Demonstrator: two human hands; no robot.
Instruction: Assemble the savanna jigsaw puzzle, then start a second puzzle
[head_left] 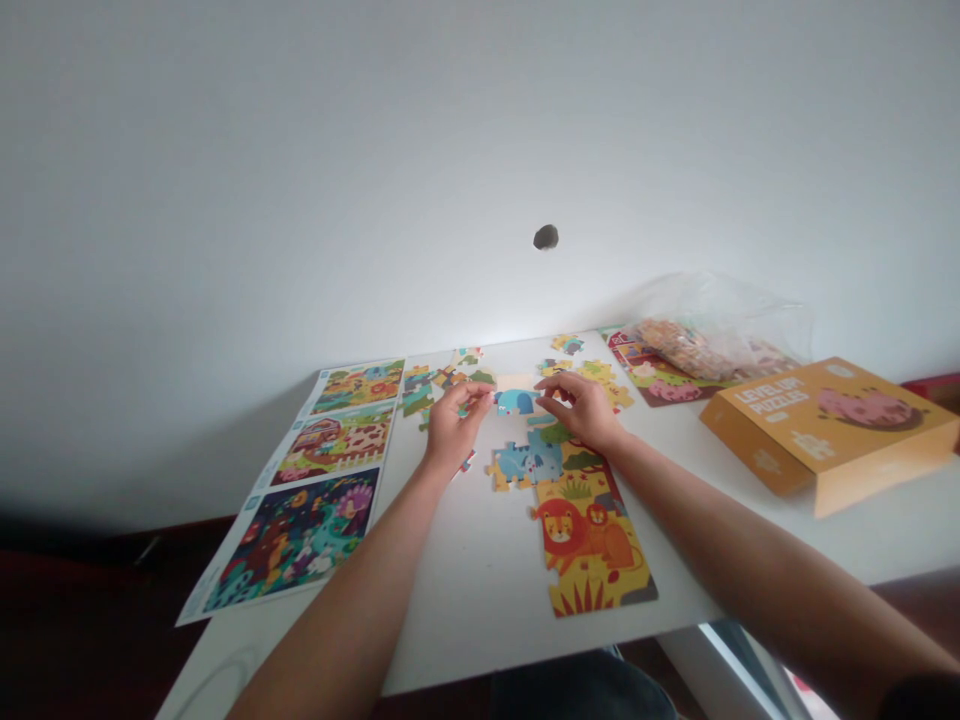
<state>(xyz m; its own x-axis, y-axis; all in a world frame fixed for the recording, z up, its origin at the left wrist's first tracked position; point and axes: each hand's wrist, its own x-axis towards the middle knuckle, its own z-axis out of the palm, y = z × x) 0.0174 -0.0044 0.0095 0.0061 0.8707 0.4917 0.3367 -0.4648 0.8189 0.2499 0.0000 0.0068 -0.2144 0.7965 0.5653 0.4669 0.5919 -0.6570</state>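
Observation:
Between my two hands is a jigsaw puzzle piece [514,402] with a blue animal on it. My left hand [455,428] pinches its left edge, and the fingertips of my right hand [583,408] close on its right edge. Just below lies a joined section with blue elephants [529,463], connected to the partly assembled lion puzzle [592,540]. My right wrist hides part of that puzzle's upper right side. Loose puzzle pieces [418,390] are scattered behind and left of my left hand, with more yellow pieces [600,375] beyond my right hand.
A sheet with three printed pictures [330,435] lies along the table's left side. At the right are a yellow puzzle box [832,425], a farm picture [664,390] and a clear bag of pieces [694,345]. The white wall [375,200] borders the table's back.

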